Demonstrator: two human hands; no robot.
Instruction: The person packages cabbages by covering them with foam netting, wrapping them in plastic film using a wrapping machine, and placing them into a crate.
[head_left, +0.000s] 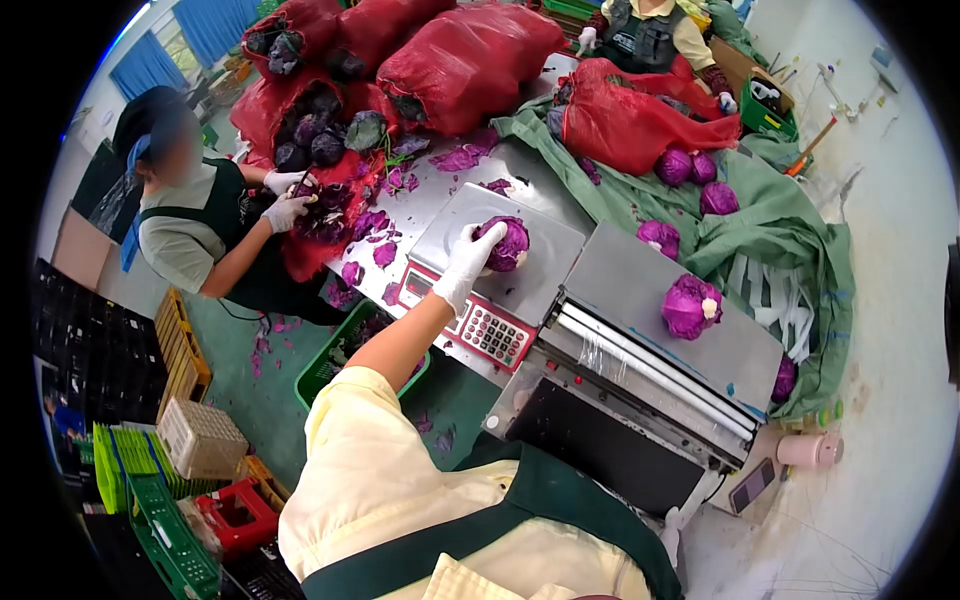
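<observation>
My left hand [468, 262], in a white glove, is closed on a red cabbage [507, 244] over the metal pan of a digital scale [450, 235]. Whether the cabbage rests on the pan I cannot tell. The scale's red keypad panel [490, 335] faces me. My right hand [672, 535], also gloved in white, hangs low beside the film wrapping machine [640, 370]; only a sliver shows, and its fingers cannot be made out. Another red cabbage [690, 306] sits on the machine's metal top, with one more cabbage [659, 238] behind it.
At left, a co-worker [200, 200] handles a cabbage among loose purple leaves [384, 254]. Red mesh sacks [470, 65] are piled at the back. Another person [650, 35] stands behind a sack. Green cloth [790, 230] lies right; a green basket [320, 372] sits below the table. A phone [752, 486] lies lower right.
</observation>
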